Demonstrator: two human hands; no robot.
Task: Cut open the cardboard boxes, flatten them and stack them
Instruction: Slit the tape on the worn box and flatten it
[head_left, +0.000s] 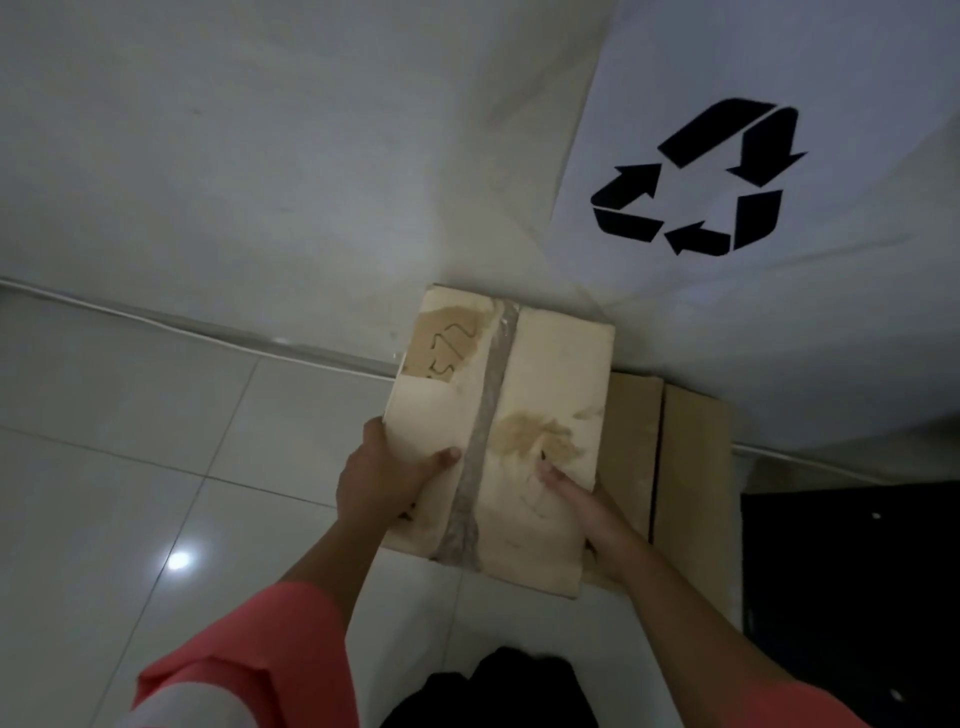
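Observation:
A pale cardboard box (550, 364) with a strip of clear tape down its middle and torn brown patches lies flat by the wall. My left hand (382, 478) grips its near left edge, thumb on top. My right hand (597, 525) holds the near right edge, its thumb pressed on the top face and the fingers hidden underneath. Under and to the right of it lies a brown flattened cardboard piece (691, 457) on the floor.
White tiled floor (130, 467) spreads to the left. A white wall (260, 182) stands behind, with a white sheet bearing a black recycling symbol (696, 176) at upper right. A dark object (852, 597) sits at the right, beside the cardboard.

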